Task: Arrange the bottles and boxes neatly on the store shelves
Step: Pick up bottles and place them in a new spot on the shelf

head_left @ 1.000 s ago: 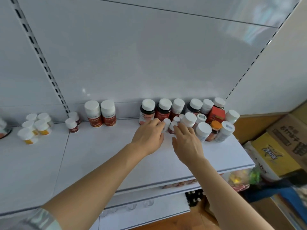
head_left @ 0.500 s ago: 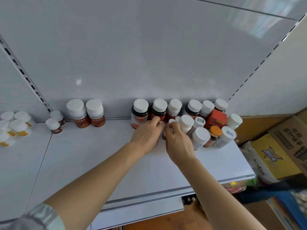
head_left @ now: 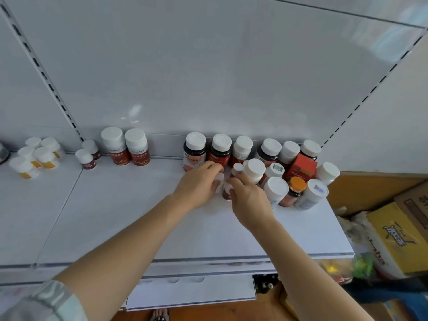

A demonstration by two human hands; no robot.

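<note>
On the white shelf (head_left: 143, 218) a crowd of white-capped bottles fills the back right. Both hands meet at a few small white-capped bottles in front of that crowd. My left hand (head_left: 199, 184) curls around one small bottle (head_left: 218, 181), mostly hidden by my fingers. My right hand (head_left: 249, 198) pinches another small brown bottle (head_left: 227, 191); a third small bottle (head_left: 237, 169) stands just behind. A dark bottle row (head_left: 220, 149) lines the back wall. An orange-red box (head_left: 301, 169) and an orange-capped bottle (head_left: 295, 188) sit at the right.
Two tall red-labelled bottles (head_left: 125, 147) and two small dark ones (head_left: 86, 156) stand at the back left. Yellow-labelled bottles (head_left: 34, 156) cluster on the neighbouring shelf panel. Cardboard boxes (head_left: 398, 237) lie on the floor to the right, below the shelf edge.
My hands have closed in together on the small bottles, the right hand moving left and forward. The view has shifted slightly right, then back.
</note>
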